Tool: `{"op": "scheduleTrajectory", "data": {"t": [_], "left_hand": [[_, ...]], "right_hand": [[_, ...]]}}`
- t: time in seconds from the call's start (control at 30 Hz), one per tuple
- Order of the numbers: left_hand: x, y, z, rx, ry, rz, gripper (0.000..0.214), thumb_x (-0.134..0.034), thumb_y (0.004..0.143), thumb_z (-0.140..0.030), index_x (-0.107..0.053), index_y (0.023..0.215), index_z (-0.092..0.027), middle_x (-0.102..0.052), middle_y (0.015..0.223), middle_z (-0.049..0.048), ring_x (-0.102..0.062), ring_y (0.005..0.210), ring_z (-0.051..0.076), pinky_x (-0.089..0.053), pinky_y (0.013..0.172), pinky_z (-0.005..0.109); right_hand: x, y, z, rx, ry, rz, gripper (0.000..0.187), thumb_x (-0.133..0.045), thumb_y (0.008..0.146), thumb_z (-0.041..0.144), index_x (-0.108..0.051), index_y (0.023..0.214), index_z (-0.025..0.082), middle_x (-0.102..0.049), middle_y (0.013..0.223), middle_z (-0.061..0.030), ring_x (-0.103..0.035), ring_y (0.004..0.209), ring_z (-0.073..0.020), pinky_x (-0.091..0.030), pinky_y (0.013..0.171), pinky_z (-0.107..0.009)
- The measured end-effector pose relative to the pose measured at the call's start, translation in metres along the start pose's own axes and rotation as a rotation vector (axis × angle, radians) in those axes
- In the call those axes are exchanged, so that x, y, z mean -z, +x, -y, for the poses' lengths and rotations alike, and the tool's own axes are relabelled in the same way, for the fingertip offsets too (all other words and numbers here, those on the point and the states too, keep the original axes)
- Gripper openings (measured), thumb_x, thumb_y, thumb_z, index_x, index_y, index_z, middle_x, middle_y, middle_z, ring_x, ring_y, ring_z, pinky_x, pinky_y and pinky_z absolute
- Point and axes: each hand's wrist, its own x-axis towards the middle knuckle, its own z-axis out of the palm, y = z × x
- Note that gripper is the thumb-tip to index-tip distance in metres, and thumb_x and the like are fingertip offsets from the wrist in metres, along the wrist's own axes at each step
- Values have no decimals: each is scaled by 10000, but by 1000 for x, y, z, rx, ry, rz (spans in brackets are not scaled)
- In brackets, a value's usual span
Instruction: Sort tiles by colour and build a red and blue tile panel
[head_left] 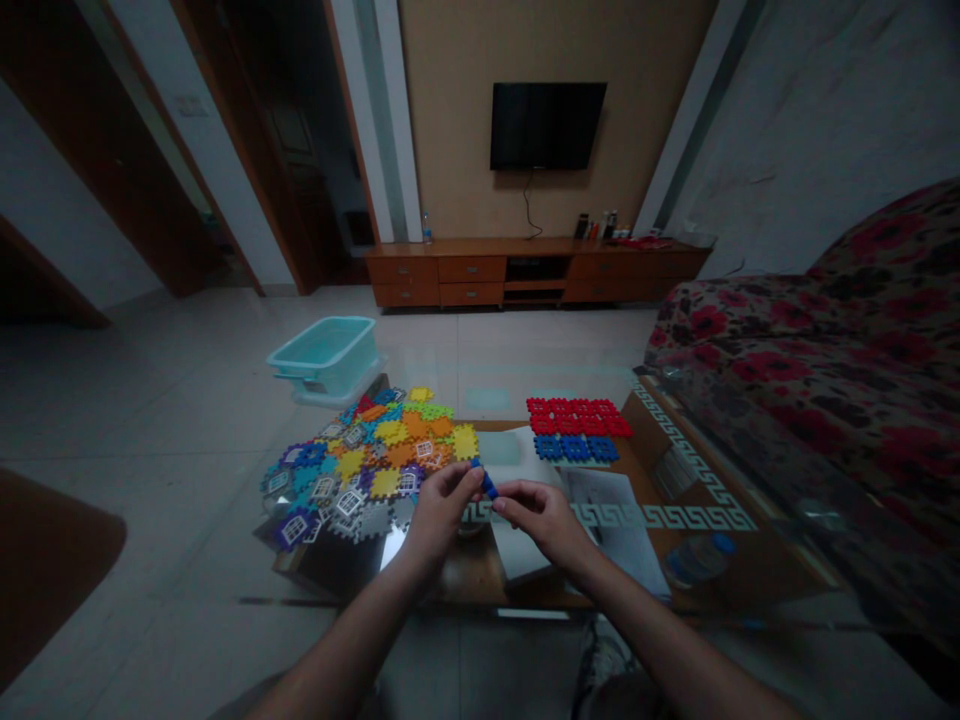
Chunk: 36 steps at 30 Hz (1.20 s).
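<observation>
Between my two hands, above the glass table, a small blue interlocking puzzle tile (489,487) is held nearly edge-on. My left hand (448,497) pinches its upper left end with thumb and finger. The fingertips of my right hand (541,510) close on its lower right end. To the left lies a heap of mixed interlocking tiles (386,455) in yellow, orange, purple, blue and grey, some with white window frames. Beyond my right hand, red tiles (577,416) lie in joined-looking rows, with a row of blue tiles (576,448) along their near side.
A turquoise bin (330,360) stands past the table's far left corner. White papers (619,520) lie below my right hand, and a plastic bottle (699,562) is at the right. A flowered sofa (817,350) borders the right side; a low cabinet (469,272) stands far back.
</observation>
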Motion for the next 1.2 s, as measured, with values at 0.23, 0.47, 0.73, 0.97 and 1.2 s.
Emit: {"op": "scheduleTrajectory", "data": {"t": [0.23,0.47,0.73,0.97,1.2], "left_hand": [[-1,0,-2,7,3,10,386,-781,730,-502,-710,875,-151,-695,830,39,-623,760,157,-484,734,263],[-1,-1,-2,0,0,-12,403,-787,714,-513,-719,880,-152,-699,833,39,-622,761,155,-480,740,257],[-1,-1,-2,5,1,10,385,-775,741,-501,-716,895,-153,-691,851,37,-618,774,144,-473,742,241],[-1,0,-1,64,-35,25,473,-796,715,-518,-707,1005,-156,-695,922,59,-640,811,158,-497,754,266],[1,1,5,134,-63,-6,521,-803,715,-505,-666,1091,-172,-651,1147,117,-652,902,189,-508,697,267]], "right_hand": [[1,0,4,12,-10,9,411,-788,711,539,-754,904,178,-753,848,-58,-649,740,-187,-512,700,-321],[1,0,4,17,-13,-7,423,-790,713,542,-765,909,168,-747,830,-58,-642,733,-187,-511,716,-327],[2,0,-2,6,-8,-36,440,-816,683,546,-745,891,164,-759,882,-86,-674,801,-219,-514,763,-358],[6,3,-5,37,-47,-108,431,-810,663,549,-744,852,167,-754,831,-70,-666,760,-215,-510,720,-346],[51,16,6,80,-324,-423,481,-733,675,572,-746,871,133,-742,785,-101,-630,677,-225,-496,657,-351]]}}
